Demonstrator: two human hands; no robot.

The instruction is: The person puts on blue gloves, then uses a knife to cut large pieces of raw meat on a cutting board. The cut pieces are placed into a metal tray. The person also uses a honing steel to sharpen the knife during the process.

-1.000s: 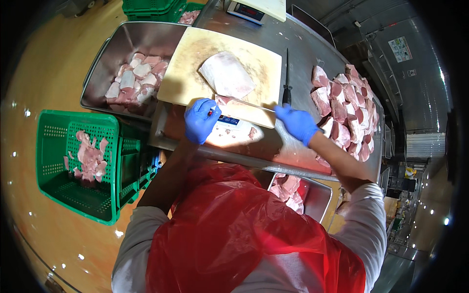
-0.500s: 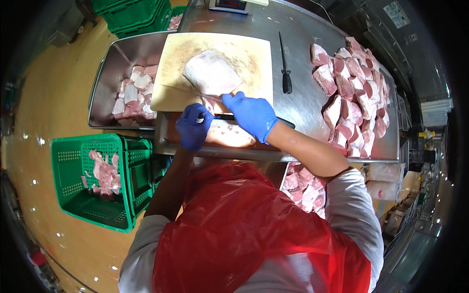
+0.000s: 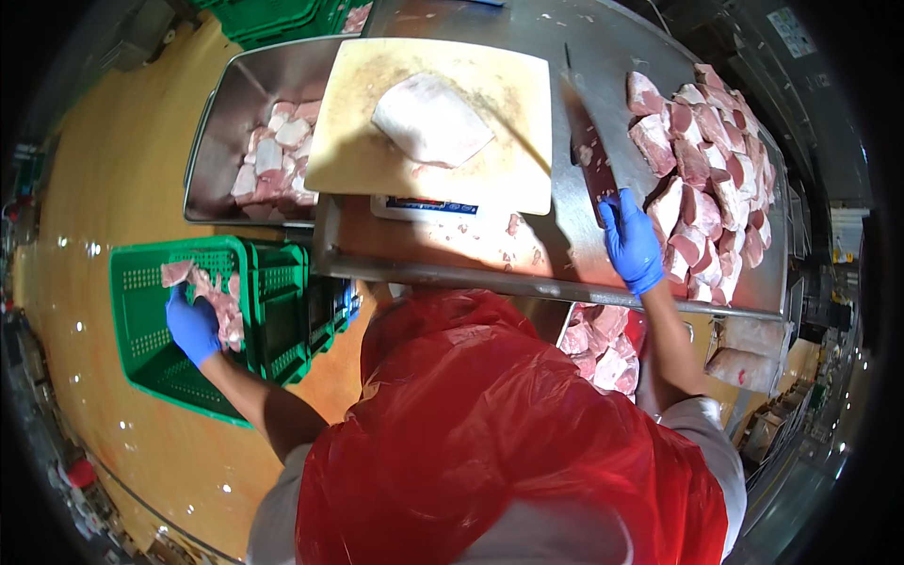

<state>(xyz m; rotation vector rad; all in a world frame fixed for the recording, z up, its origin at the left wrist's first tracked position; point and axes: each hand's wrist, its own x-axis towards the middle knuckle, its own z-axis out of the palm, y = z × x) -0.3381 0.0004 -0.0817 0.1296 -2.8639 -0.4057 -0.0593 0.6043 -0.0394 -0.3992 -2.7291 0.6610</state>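
My left hand [image 3: 193,327], in a blue glove, reaches into the green crate [image 3: 122,311] at the left. Its fingers are apart beside a pale pink meat trimming [image 3: 175,273], over other trimmings [image 3: 228,315]. Whether it touches the piece is hard to tell. On the right, my blue-gloved right hand [image 3: 631,243] is closed round a knife [image 3: 589,146], handle hidden, its long blade pointing away over the steel table. Between the hands, a slab of pale, fat-covered meat [image 3: 431,121] lies on the cream cutting board [image 3: 513,174].
A steel tub [image 3: 215,122] with meat pieces stands left of the board. Many cut meat chunks [image 3: 702,202] are heaped on the table [image 3: 527,19] at right. More meat [image 3: 603,348] sits below its front edge. Another green crate [image 3: 268,19] is at the far left.
My left hand has moved from the board's front edge left into the green crate. My right hand has swung right with the knife, away from the slab. The view has shifted slightly.
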